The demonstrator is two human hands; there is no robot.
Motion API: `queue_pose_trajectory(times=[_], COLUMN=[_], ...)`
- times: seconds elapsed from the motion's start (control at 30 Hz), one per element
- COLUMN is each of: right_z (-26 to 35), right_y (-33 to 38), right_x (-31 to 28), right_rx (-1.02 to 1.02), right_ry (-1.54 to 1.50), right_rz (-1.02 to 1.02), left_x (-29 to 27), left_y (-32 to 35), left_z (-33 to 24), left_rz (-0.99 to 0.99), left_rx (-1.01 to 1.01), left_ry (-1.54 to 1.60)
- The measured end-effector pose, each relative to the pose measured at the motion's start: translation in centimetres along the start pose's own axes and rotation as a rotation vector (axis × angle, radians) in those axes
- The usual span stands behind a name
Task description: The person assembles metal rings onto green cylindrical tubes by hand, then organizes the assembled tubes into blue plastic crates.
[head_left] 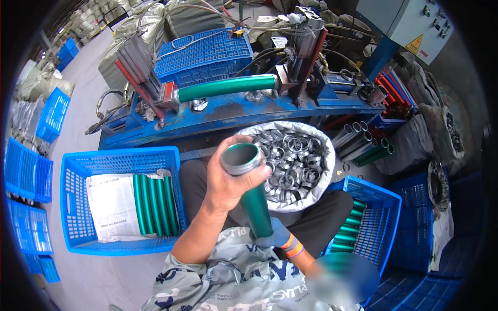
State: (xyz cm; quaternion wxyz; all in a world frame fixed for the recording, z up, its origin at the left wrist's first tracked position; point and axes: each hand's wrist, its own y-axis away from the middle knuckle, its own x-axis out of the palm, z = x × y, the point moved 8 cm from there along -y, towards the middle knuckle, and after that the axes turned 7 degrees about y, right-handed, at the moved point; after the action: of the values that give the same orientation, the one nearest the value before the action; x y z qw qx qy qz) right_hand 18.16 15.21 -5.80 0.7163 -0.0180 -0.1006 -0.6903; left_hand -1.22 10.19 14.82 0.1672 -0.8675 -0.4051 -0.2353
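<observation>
A green metal tube [255, 210] is held slanting in front of my body, its open end up. My bare left hand [228, 179] wraps around that upper end, where a silvery ring [241, 159] sits at the mouth. Lower down, my right hand [275, 236], in a blue-grey glove with an orange cuff, grips the tube's bottom end. Just beyond my hands stands a white-lined tub [324, 150] full of loose metal rings [290, 166]. Across the blue machine bench, another green tube [225, 88] lies between two end blocks.
A blue crate [120, 251] at left holds paper and several green tubes [155, 205]. The right crate [381, 192] holds more tubes [353, 225]. Bare and green tubes [358, 137] stand right of the tub. A grey control box [410, 26] hangs at upper right.
</observation>
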Motion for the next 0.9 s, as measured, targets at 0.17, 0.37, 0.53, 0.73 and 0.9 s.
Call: queue_pose_trajectory(times=[0.17,0.37,0.53,0.73,0.9], right_z=[-4.5,9.0,7.9,5.7,6.0], right_y=[-3.3,-2.7,-2.1,-1.3,-0.9], right_x=[-4.7,-4.7,-4.9,-3.6,-2.6], right_rx=[-0.123,-0.069,-0.114,-0.136,-0.075], right_ry=[-0.1,-0.805,0.054,0.138,0.065], right_rz=[-0.285,-0.039,-0.285,-0.406,-0.256], left_x=[9.6,10.5,-0.6,-1.4,-2.3], left_y=[4.1,9.8,2.9,4.2,5.3], left_z=[-4.4,5.2,4.7,4.6,2.1], left_rz=[0.521,0.932,-0.052,0.033,-0.042], left_rx=[0.649,0.397,0.263,0.199,0.278], left_ry=[-0.468,-0.586,-0.204,-0.151,-0.209])
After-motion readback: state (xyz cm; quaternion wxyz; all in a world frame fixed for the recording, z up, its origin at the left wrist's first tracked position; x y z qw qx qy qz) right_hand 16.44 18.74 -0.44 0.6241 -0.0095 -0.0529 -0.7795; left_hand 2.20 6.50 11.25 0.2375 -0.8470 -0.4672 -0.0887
